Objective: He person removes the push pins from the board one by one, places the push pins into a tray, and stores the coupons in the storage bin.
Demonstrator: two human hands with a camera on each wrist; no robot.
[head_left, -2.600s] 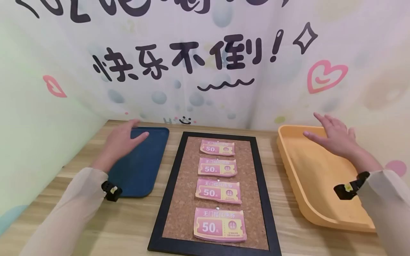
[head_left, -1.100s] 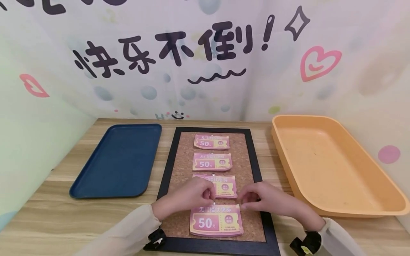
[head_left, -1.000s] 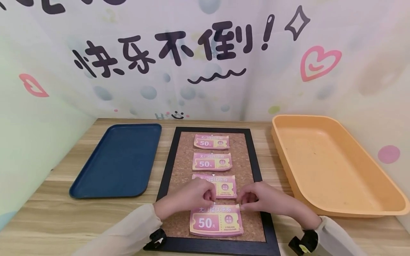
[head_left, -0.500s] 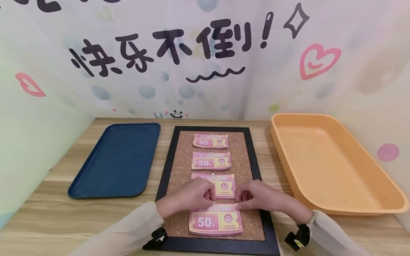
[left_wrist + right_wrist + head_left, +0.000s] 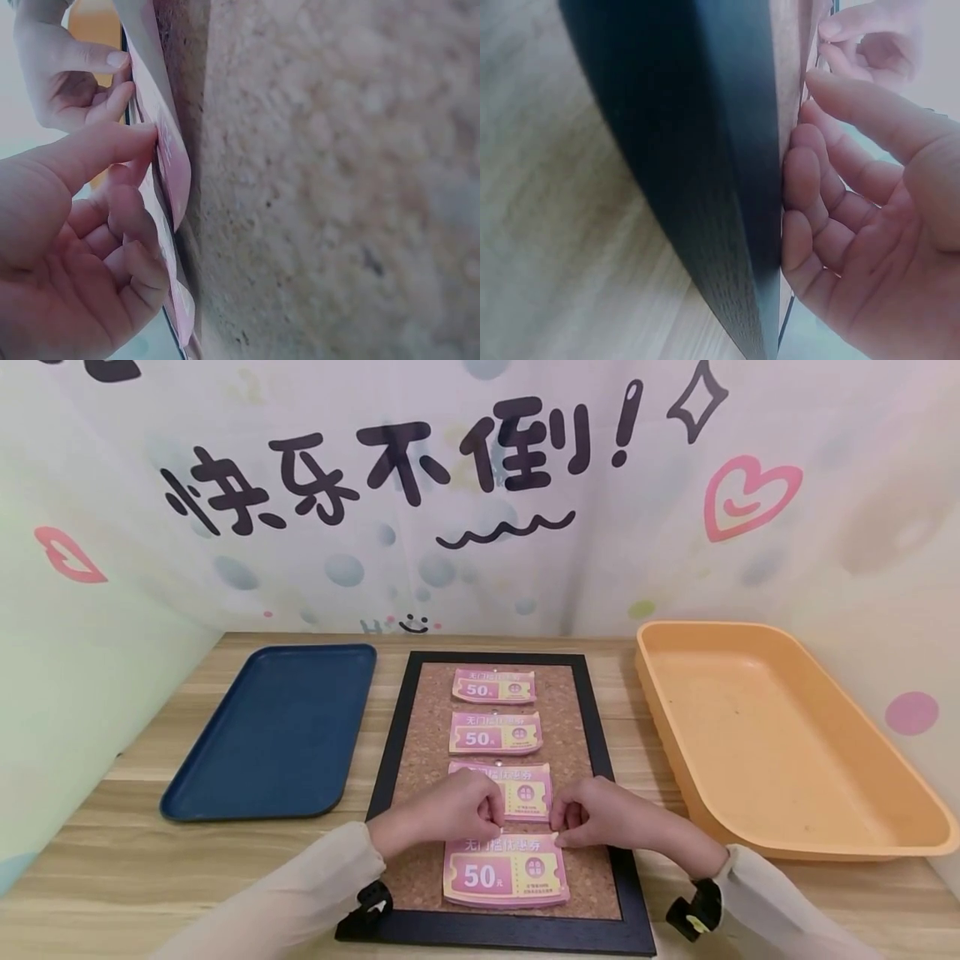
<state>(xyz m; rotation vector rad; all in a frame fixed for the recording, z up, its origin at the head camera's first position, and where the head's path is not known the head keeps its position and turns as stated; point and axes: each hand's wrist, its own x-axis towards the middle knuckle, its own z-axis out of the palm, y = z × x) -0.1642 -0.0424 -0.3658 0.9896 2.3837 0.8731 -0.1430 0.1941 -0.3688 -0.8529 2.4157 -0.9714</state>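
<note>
A cork board (image 5: 420,883) in a black frame bears a column of pink-and-yellow 50-yuan coupons, pinned in small stacks. My left hand (image 5: 456,807) pinches with thumb and forefinger at the top middle of the nearest coupon (image 5: 506,881), on its pin, which the fingertips mostly cover. At that coupon's top right corner, my right hand (image 5: 603,814) pinches the paper edge. The left wrist view shows the left hand's fingertips (image 5: 146,135) against the pink paper. In the right wrist view, the right hand's other fingers (image 5: 802,176) curl beside the board.
Left of the board lies a dark blue tray (image 5: 277,735). A deep orange tray (image 5: 780,735) stands on the right, close to the right forearm. Farther coupons (image 5: 495,733) stay pinned up the board. A printed cloth (image 5: 637,527) hangs behind the wooden table (image 5: 112,860).
Both hands have come from above the two trays to the nearest coupon. Over the last second the right hand has shifted slightly left onto its corner; the left has stayed at the pin.
</note>
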